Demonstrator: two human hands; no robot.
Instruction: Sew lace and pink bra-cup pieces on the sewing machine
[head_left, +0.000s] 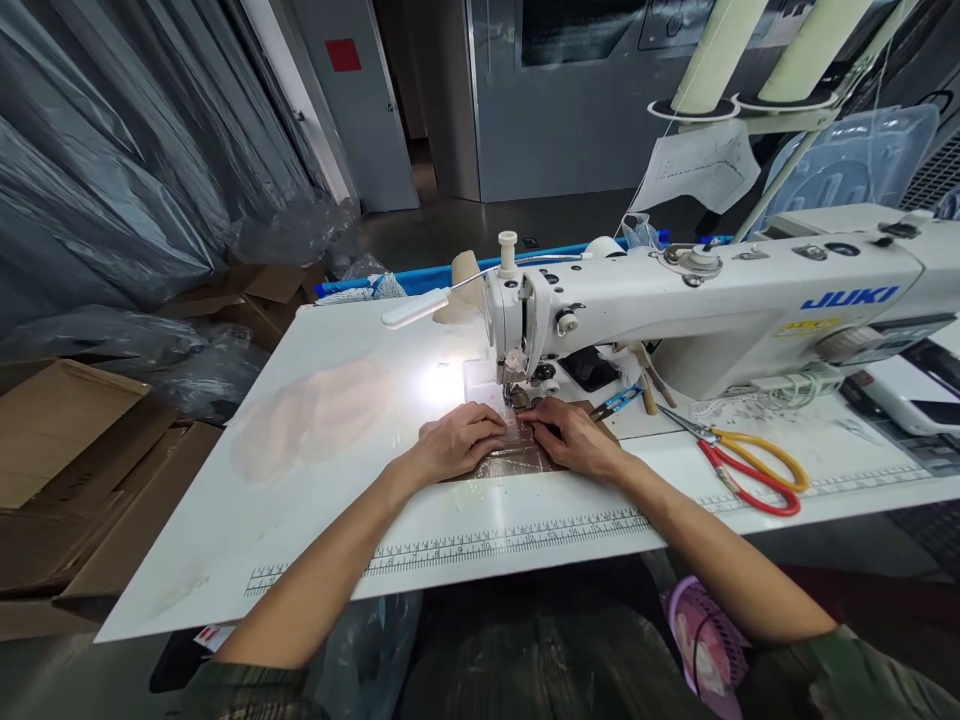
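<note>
A brown, shiny sheet (517,462) lies on the table below the needle area of a white sewing machine (600,310). My left hand (465,440) rests on its left side, fingers bent and pressed together against it. From the right, my right hand (574,435) pinches the sheet close to the presser foot (517,396). Between my fingertips, a clear film-like layer seems to lie over the brown material; its edges are hard to make out. The lamp's glare washes out the spot left of the needle.
Scissors (750,465) with red and yellow handles lie to the right. Nearer the machine are blue thread snips (619,400) and a dark flat object (589,368). A printed ruler (510,540) runs along the table's front edge. Cardboard boxes (90,480) stand at the left.
</note>
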